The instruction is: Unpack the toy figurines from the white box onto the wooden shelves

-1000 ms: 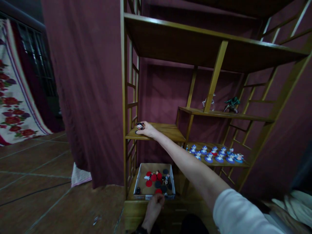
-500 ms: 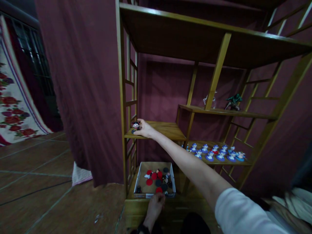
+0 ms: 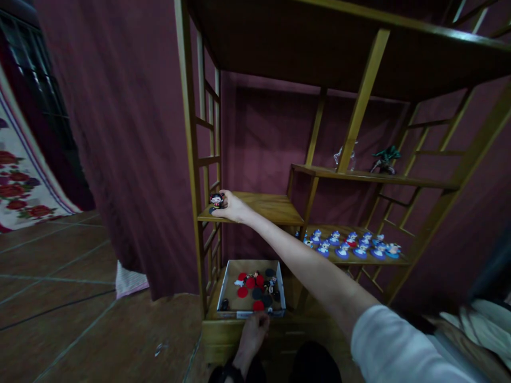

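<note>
A small black-haired figurine (image 3: 216, 200) with a dark round base (image 3: 213, 210) stands upright at the left front corner of the small wooden shelf (image 3: 267, 205). My right hand (image 3: 235, 207) reaches across with thumb and fingers closed round its right side. Below, my left hand (image 3: 254, 331) is at the front edge of a shallow cardboard box (image 3: 222, 287), its fingers curled in; whatever is in them is hidden. Inside the box lie several red discs (image 3: 242, 292), dark discs (image 3: 257, 293) and small figurines (image 3: 272, 285).
Several blue-and-white figurines (image 3: 343, 250) stand in rows on a lower shelf at right. Above them, a dark green figure (image 3: 386, 158) and a clear figure (image 3: 339, 158) share a raised shelf. A wooden post (image 3: 187, 133) and lattice border the left side, beside a maroon curtain (image 3: 131, 133).
My view has shifted slightly, so the shelf sits a little lower left. My right hand keeps the figurine at the shelf corner; my left hand stays by the box.
</note>
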A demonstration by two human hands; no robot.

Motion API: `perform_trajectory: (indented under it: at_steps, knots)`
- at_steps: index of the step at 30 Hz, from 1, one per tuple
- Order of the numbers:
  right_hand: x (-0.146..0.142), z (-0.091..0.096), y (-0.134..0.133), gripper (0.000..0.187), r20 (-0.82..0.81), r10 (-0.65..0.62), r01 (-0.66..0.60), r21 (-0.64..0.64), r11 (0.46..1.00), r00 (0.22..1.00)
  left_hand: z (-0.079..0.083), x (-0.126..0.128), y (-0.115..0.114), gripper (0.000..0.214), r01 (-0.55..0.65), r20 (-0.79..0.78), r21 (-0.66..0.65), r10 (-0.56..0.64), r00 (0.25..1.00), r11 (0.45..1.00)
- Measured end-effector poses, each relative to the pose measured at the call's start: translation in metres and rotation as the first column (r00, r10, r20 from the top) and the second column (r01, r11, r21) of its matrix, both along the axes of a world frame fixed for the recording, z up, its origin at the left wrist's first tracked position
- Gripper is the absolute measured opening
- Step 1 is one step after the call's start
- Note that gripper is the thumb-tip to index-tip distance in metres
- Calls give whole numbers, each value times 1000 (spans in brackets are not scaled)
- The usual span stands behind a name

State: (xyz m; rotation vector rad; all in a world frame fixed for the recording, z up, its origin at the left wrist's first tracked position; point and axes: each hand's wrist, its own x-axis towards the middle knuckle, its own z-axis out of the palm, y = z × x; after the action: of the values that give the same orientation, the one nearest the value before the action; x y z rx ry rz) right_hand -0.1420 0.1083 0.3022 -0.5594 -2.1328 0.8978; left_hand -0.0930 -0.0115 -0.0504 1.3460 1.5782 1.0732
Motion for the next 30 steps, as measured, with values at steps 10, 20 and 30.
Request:
perform_trajectory:
  at_steps: [10, 20, 30]
  knots:
    - [93, -48, -94, 40, -170, -61, 111, 307, 945, 984, 23, -14, -5, 28, -190, 254, 22, 179, 951, 981]
    - [174, -307, -43, 21, -43, -500, 446, -391, 805, 865, 55, -55, -3, 27, -757, 695, -23, 554, 458, 653]
    - [149, -335, 30, 21, -132, -623, 325, -759, 564, 771, 65, -73, 106, 25, -727, 810, -149, 504, 299, 670]
